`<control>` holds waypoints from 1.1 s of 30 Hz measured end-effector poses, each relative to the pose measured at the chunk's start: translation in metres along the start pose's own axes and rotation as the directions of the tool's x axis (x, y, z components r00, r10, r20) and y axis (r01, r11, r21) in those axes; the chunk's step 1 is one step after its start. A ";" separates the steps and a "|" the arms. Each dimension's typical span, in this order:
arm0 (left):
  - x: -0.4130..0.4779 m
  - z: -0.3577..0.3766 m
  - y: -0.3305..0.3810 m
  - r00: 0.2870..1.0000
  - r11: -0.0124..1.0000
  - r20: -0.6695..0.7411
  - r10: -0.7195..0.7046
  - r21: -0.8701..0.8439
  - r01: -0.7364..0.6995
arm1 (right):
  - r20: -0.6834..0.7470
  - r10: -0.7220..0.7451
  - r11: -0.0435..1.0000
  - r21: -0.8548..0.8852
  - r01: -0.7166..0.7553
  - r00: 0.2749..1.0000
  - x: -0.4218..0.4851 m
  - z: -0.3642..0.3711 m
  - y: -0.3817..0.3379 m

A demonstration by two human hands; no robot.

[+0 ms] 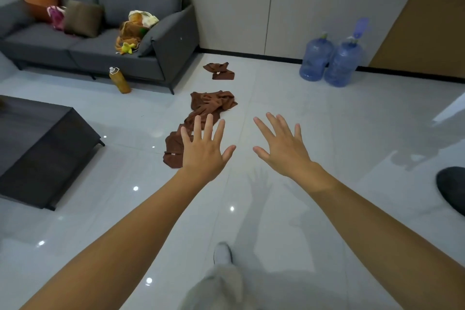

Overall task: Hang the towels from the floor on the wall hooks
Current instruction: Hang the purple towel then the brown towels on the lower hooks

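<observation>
Brown towels lie crumpled on the pale tiled floor in a line ahead of me. The nearest towel [173, 148] is partly covered by my left hand [203, 151]. A larger crumpled towel [211, 103] lies just beyond it, and a small one [219, 72] sits farther off near the sofa's corner. My left hand is stretched out with its fingers spread and holds nothing. My right hand [281, 146] is also spread flat in the air over bare floor, right of the towels. No wall hooks are in view.
A grey sofa [161, 40] with cushions and toys stands at the back left, a bottle [120, 80] on the floor before it. A dark low table [42, 148] is at the left. Two blue water jugs [329, 60] stand by the far wall. My foot [222, 254] is below.
</observation>
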State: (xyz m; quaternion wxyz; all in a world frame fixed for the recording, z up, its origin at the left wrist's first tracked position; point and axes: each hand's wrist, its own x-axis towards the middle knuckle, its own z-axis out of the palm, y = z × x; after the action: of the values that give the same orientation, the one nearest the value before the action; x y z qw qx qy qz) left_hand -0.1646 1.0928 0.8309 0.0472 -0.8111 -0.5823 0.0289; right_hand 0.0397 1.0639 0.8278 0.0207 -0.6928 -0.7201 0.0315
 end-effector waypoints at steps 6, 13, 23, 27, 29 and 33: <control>0.108 0.034 -0.055 0.996 0.995 0.016 -0.087 -0.042 0.088 | 0.024 -0.113 0.993 -0.030 0.113 0.993 0.142 0.017 -0.013; 0.219 0.063 -0.135 0.980 0.980 0.043 -0.192 -0.042 0.194 | 0.059 -0.259 0.966 -0.005 0.260 0.964 0.294 0.028 -0.046; 0.305 0.127 -0.218 0.929 0.941 0.153 -0.336 0.018 0.337 | 0.137 -0.455 0.891 0.086 0.447 0.880 0.461 0.091 -0.094; 0.343 0.170 -0.232 0.884 0.921 0.262 -0.388 0.071 0.383 | 0.185 -0.526 0.851 0.125 0.510 0.830 0.524 0.137 -0.106; 0.363 0.198 -0.239 0.857 0.906 0.297 -0.420 0.093 0.412 | 0.204 -0.570 0.821 0.124 0.557 0.796 0.554 0.167 -0.111; 0.398 0.270 -0.253 0.810 0.885 0.367 -0.458 0.099 0.456 | 0.258 -0.605 0.793 0.110 0.599 0.753 0.604 0.239 -0.121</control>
State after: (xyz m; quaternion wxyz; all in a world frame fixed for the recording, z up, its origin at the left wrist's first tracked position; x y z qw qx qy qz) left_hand -0.3034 1.5620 0.5935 -0.0586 -0.6260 -0.7577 0.1750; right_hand -0.1224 1.6592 0.5896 -0.0650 -0.4125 -0.8996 0.1281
